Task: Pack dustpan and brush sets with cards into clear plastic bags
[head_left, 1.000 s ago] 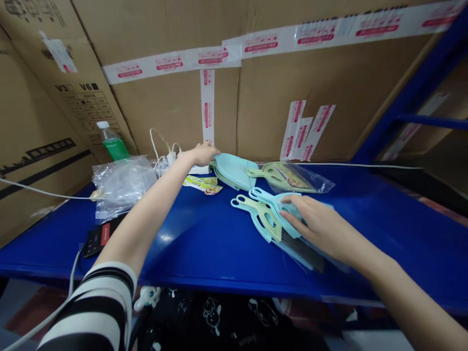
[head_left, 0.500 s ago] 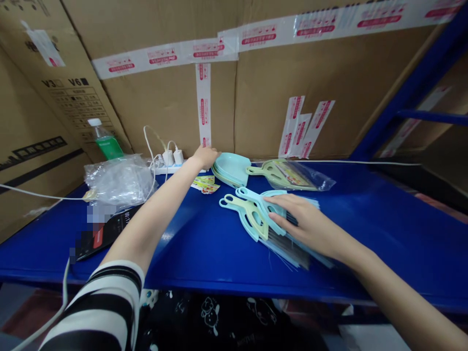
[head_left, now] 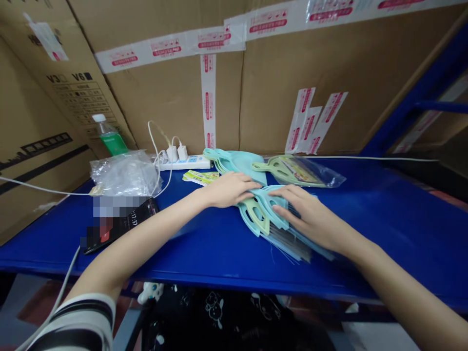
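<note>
A pile of small brushes with pale green and light blue handles [head_left: 263, 214] lies on the blue shelf [head_left: 383, 229]. My right hand [head_left: 310, 217] lies flat on the pile, fingers stretched out over the blue handles. My left hand [head_left: 228, 189] rests at the handle ends of the same pile, fingers extended and touching them. Behind my left hand sits a stack of light blue dustpans [head_left: 237, 161]. To their right lies a green dustpan set in a clear bag [head_left: 296, 171].
Taped cardboard boxes [head_left: 175, 92] wall the back and left. At the back left are a crumpled clear plastic bag [head_left: 124, 174], a green-labelled bottle [head_left: 108, 136], a power strip with chargers [head_left: 181, 160], printed paper labels [head_left: 201, 177], and a black phone [head_left: 120, 225] on a cable.
My left hand has come back from the stack of dustpans at the rear and now rests on the brush handles. My right hand stays on the pile.
</note>
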### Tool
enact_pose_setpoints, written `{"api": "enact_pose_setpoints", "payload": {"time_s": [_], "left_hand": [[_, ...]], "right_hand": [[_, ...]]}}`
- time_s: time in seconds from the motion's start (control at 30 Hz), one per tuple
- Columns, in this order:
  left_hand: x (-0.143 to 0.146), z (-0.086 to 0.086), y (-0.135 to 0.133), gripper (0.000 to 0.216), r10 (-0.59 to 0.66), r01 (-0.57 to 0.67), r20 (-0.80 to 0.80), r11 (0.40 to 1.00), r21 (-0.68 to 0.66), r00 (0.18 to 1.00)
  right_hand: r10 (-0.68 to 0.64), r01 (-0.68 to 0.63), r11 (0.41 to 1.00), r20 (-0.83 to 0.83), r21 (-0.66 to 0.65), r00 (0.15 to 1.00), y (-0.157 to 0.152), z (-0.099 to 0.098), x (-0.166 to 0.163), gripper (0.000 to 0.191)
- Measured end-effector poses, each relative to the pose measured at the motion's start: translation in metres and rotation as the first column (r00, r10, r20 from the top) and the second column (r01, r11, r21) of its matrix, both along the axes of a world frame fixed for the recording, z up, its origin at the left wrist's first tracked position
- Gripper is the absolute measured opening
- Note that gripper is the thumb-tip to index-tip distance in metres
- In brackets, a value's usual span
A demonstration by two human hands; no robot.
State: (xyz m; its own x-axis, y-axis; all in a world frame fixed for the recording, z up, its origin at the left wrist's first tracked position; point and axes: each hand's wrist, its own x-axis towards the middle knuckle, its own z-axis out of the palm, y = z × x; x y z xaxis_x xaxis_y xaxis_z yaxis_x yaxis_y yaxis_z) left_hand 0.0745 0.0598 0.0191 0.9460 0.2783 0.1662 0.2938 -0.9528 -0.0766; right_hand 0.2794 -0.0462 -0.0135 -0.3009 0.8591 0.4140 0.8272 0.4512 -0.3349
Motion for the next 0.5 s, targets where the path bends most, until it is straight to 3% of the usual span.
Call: {"api": "enact_pose_setpoints", "payload": {"time_s": [0.2, 0.37, 0.5], "left_hand": [[0.003, -0.006, 0.003, 0.035, 0.025, -0.025, 0.019, 1.0, 0.004, 1.0], [0.001, 0.002, 0.009, 0.041, 0.137, -0.136, 0.105, 0.991, -0.013, 0.985], [-0.004, 0.004, 0.015, 0.046, 0.21, -0.203, 0.089, 0.976, -0.082, 0.974]], "right_hand": [[-0.001, 0.002, 1.0, 0.077, -0.004, 0.997, 0.015, 0.027, 0.01, 0.038], [-0.286, 0.298, 0.953, 0.173, -0.046, 0.942, 0.065, 0.05, 0.037, 0.025], [-0.534, 0.559, 0.824, 0.203, -0.091, 0.821, 0.093, 0.034, 0.062, 0.02]]}}
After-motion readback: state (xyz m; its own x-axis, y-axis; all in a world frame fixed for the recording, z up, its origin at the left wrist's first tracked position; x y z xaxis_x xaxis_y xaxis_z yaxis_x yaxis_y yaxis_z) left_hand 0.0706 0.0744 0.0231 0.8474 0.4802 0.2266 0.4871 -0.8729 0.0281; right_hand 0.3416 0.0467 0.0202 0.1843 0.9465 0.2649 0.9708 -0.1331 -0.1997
